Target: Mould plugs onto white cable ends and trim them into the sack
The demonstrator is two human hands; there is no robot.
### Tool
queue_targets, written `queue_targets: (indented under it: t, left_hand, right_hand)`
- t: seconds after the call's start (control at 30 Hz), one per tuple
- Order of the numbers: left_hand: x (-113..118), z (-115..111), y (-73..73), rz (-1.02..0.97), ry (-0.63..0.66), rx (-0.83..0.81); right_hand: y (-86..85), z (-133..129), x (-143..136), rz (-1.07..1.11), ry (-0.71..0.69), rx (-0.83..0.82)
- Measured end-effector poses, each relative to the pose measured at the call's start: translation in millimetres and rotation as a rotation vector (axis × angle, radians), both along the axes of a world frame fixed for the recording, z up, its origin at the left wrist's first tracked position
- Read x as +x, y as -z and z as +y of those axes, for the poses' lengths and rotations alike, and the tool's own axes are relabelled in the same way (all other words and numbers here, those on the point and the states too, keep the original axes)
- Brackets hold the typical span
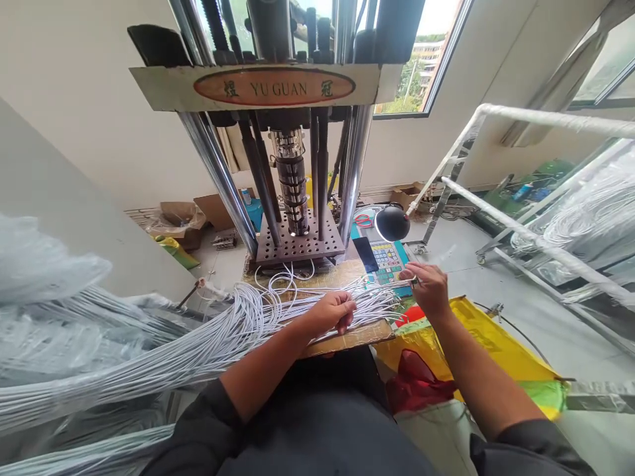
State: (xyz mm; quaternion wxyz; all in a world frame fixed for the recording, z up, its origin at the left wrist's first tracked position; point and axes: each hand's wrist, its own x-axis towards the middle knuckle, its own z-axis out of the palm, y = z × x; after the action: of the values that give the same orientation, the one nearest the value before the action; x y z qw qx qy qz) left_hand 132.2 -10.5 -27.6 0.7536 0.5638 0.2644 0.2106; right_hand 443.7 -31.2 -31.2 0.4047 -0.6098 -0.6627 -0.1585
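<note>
A thick bundle of white cables (248, 317) runs in from the left and spreads its ends over the worktable (347, 338). My left hand (333, 311) rests over the cables with its fingers curled and pressed together; what lies in them, if anything, is hidden. At the right end of the bundle, my right hand (427, 285) pinches the tip of a white cable that stretches back toward the others. Behind the cables stands a press (302, 244) with a drilled base plate and a shiny metal column.
Right of the press are a keypad panel (385, 256), a dark phone-like slab (366, 254) and a black lamp (391, 223). Yellow sheeting (489, 337) and red cloth (417, 383) hang beside my right arm. A white-wrapped rack (536, 231) stands farther right.
</note>
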Motion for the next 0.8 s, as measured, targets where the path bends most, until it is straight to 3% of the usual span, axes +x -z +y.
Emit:
queue_targets:
  t: [0.07,0.23,0.33,0.43,0.53,0.63,0.8]
  left_hand:
    - [1.8,0.8,-2.0,0.028,0.024,-0.028]
    - [9.4,6.7,-17.2,0.042,0.027,-0.164]
    - [11.3,10.5,-24.9,0.037,0.002,-0.146]
    - [13.4,10.0,-25.1,0.082,0.025,-0.038]
    - [18.9,5.7,-20.4,0.166,0.186,0.028]
    - [23.6,1.9,-19.0,0.183,0.334,-0.040]
    - [22.3,2.0,-33.7,0.130,0.398,-0.162]
  right_hand:
    - [-8.7,-13.2,9.6,0.026,0.043,0.062]
    - [-35.2,-55.6,38.0,0.144,-0.115,0.018]
    - [-42.3,-80.6,51.7,-0.038,-0.070,-0.092]
    - [-38.1,-94.4,50.9,-0.163,-0.149,-0.234]
    - [-32.0,-93.0,37.3,-0.024,-0.309,-0.303]
    - [-33.6,-85.4,30.6,0.190,-0.438,-0.329]
    - [-54.2,-87.5,60.1,0.468,-0.440,-0.414]
